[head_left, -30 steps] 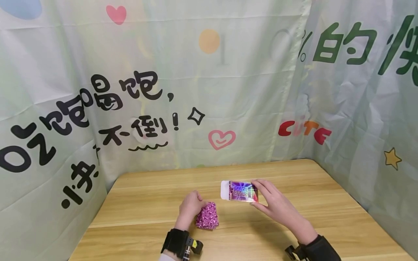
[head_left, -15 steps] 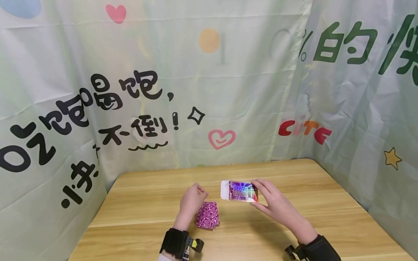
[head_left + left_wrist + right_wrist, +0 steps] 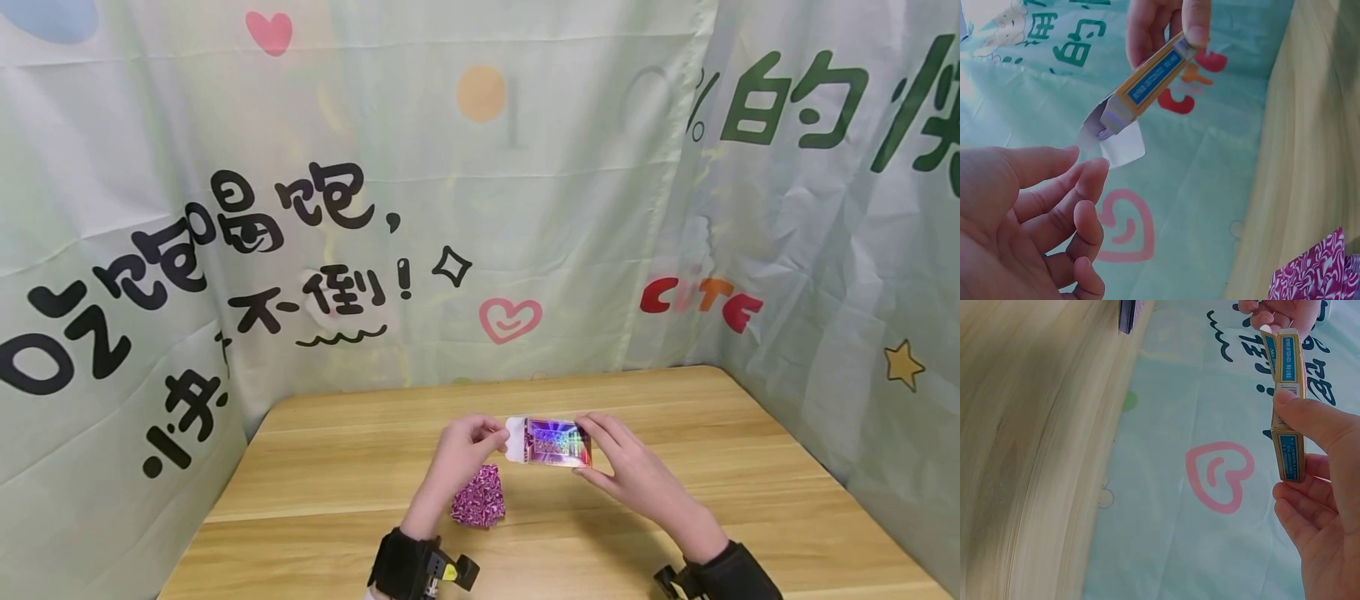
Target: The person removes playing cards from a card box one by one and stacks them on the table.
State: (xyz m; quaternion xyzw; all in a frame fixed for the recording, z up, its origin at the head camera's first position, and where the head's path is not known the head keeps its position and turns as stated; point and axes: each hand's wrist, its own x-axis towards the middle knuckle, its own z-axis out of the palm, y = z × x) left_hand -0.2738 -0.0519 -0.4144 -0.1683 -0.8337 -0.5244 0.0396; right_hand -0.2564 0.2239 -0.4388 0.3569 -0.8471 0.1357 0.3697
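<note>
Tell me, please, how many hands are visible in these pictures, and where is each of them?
2. The left hand is close to the white flap of the small box; the right hand holds that box. No third hand shows in any view.

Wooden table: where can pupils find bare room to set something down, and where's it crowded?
On the table, bare wood runs from the left hand to the left edge, from the right hand to the right edge, and along the back before the curtain. The middle is crowded: both hands, the box and the purple stack are close together.
</note>
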